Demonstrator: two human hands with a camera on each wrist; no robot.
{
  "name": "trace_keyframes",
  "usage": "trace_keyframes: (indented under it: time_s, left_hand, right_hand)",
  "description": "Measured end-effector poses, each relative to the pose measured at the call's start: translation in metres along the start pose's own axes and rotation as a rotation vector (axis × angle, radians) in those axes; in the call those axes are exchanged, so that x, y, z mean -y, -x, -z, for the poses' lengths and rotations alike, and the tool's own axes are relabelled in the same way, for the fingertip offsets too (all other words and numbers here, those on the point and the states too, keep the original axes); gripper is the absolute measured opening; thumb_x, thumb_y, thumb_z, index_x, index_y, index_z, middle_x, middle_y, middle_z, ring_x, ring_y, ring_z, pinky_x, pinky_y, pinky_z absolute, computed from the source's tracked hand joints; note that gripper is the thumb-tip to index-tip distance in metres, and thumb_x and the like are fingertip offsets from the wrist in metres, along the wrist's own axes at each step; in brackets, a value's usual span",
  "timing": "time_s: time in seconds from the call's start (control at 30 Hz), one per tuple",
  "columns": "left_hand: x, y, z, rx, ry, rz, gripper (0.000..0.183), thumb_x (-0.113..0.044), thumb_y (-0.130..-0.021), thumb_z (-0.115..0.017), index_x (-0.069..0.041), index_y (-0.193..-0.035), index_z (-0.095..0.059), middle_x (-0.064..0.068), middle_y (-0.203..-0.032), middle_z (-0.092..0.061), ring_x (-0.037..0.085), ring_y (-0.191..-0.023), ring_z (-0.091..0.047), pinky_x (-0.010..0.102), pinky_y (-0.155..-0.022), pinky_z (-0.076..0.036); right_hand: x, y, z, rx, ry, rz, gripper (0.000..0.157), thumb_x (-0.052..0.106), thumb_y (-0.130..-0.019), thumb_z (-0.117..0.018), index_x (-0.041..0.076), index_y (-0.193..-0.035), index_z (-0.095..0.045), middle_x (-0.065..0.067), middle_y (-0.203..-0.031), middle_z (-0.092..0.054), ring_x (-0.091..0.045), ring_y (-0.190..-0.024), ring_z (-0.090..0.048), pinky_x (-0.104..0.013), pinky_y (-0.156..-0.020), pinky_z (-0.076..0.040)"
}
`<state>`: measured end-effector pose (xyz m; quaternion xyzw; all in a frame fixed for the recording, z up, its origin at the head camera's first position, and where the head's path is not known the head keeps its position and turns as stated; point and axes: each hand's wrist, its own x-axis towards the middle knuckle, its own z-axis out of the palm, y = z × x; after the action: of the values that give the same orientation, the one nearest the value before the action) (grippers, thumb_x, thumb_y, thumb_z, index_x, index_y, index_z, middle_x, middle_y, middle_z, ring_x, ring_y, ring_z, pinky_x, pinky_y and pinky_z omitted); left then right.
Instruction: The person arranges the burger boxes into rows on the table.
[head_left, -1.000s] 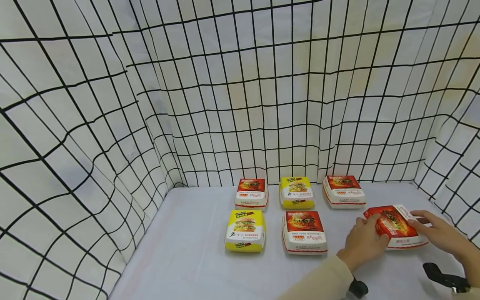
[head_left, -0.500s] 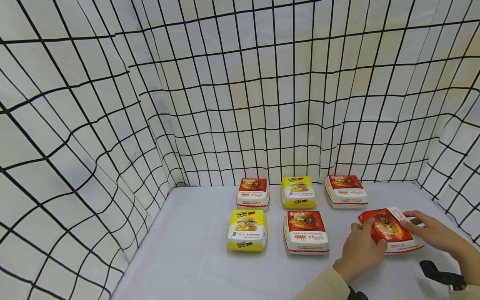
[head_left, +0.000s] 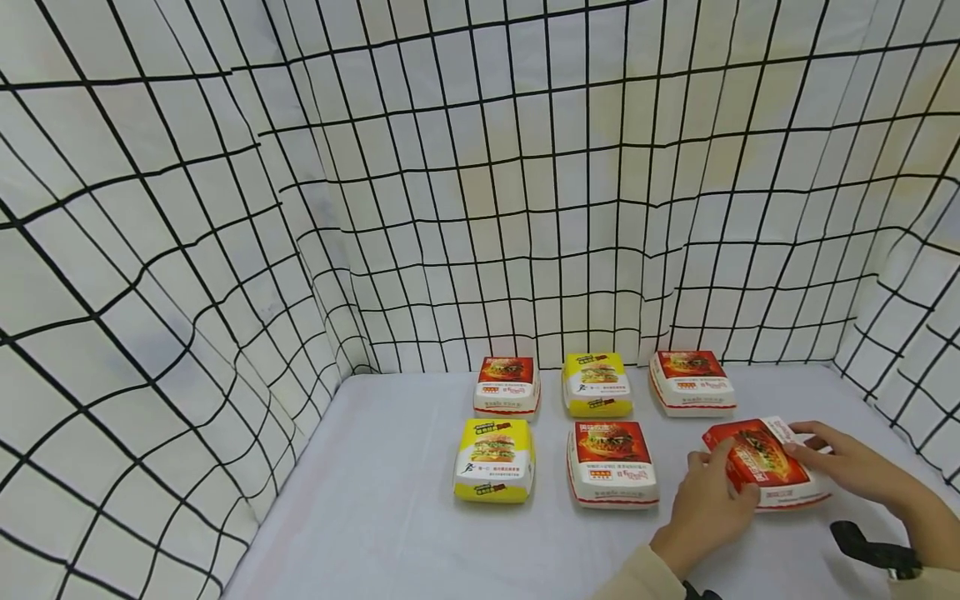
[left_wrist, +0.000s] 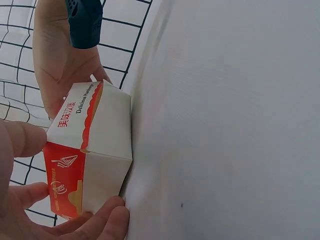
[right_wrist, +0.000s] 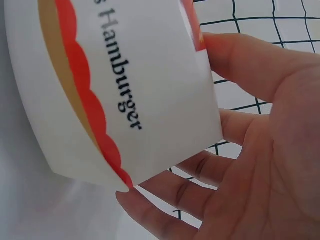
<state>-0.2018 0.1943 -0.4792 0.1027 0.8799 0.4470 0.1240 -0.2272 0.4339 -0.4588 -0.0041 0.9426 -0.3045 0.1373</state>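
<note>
A red-and-white hamburger box (head_left: 767, 457) sits slightly turned at the right of the table, between both hands. My left hand (head_left: 708, 510) holds its left end; the left wrist view shows the thumb at the top edge of the box (left_wrist: 102, 175) and fingers low along the side. On the opposite end, my right hand (head_left: 858, 468) holds it with the thumb at the top edge. From the right wrist, the fingers (right_wrist: 175, 192) lie along the end wall of the box (right_wrist: 155, 95). Its underside is hidden, and close to the cloth.
Left of the hands stand a red-and-white box (head_left: 611, 467) and a yellow box (head_left: 493, 462). Behind are another red box (head_left: 506, 389), a yellow box (head_left: 597, 386) and a red box (head_left: 693, 385). Black grid netting (head_left: 585, 208) over white cloth walls borders the white table (head_left: 360, 500).
Both hands have moved left and slightly nearer with the hamburger box, which has turned a little. The other boxes keep their places; the head view shifted slightly.
</note>
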Motion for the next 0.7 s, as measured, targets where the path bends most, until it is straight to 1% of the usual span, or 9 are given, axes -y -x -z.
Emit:
trace_keyframes:
  time_s: [0.17, 0.3, 0.47, 0.6, 0.7]
  left_hand:
    - [0.0037, 0.0012, 0.0013, 0.002, -0.009, -0.013, 0.059, -0.044, -0.092, -0.072, -0.052, -0.143, -0.044, -0.007, -0.13, -0.053, 0.018, -0.107, -0.063, 0.044, -0.093, -0.057]
    - [0.0061, 0.0015, 0.0028, 0.004, -0.019, -0.02, 0.06, -0.044, -0.092, -0.072, -0.051, -0.144, -0.042, -0.006, -0.13, -0.052, 0.018, -0.109, -0.063, 0.043, -0.094, -0.057]
    - [0.0085, 0.0015, 0.0051, 0.009, -0.027, -0.021, 0.06, -0.044, -0.093, -0.071, -0.05, -0.145, -0.042, -0.005, -0.132, -0.052, 0.019, -0.111, -0.064, 0.043, -0.094, -0.057]
    - [0.0087, 0.0009, 0.0067, 0.02, -0.018, -0.022, 0.057, -0.044, -0.095, -0.069, -0.051, -0.144, -0.042, -0.005, -0.134, -0.052, 0.02, -0.112, -0.065, 0.044, -0.094, -0.057]
    - [0.0085, 0.001, 0.0083, 0.021, -0.016, -0.026, 0.056, -0.044, -0.095, -0.069, -0.054, -0.143, -0.042, -0.005, -0.134, -0.053, 0.021, -0.11, -0.065, 0.045, -0.092, -0.058]
  right_hand:
    - [0.0013, -0.0015, -0.0008, 0.019, -0.01, 0.011, 0.076, 0.05, -0.106, -0.044, -0.009, -0.15, -0.026, -0.035, -0.126, -0.052, -0.036, -0.106, -0.057, -0.047, -0.079, -0.053]
    - [0.001, -0.004, -0.0035, 0.035, -0.03, 0.026, 0.076, 0.048, -0.107, -0.043, -0.009, -0.152, -0.022, -0.039, -0.129, -0.048, -0.037, -0.108, -0.056, -0.046, -0.08, -0.053]
    - [0.0001, -0.0069, -0.0064, 0.034, -0.044, 0.047, 0.078, 0.047, -0.107, -0.043, -0.009, -0.155, -0.017, -0.046, -0.136, -0.036, -0.051, -0.114, -0.052, -0.051, -0.082, -0.055]
    - [-0.0013, -0.0085, -0.006, 0.035, -0.07, 0.051, 0.08, 0.047, -0.107, -0.044, -0.006, -0.158, -0.012, -0.048, -0.142, -0.026, -0.062, -0.119, -0.04, -0.06, -0.083, -0.053]
    - [-0.0031, -0.0089, -0.0062, 0.042, -0.098, 0.059, 0.081, 0.046, -0.107, -0.045, -0.002, -0.16, -0.008, -0.049, -0.146, -0.021, -0.067, -0.122, -0.033, -0.066, -0.084, -0.051]
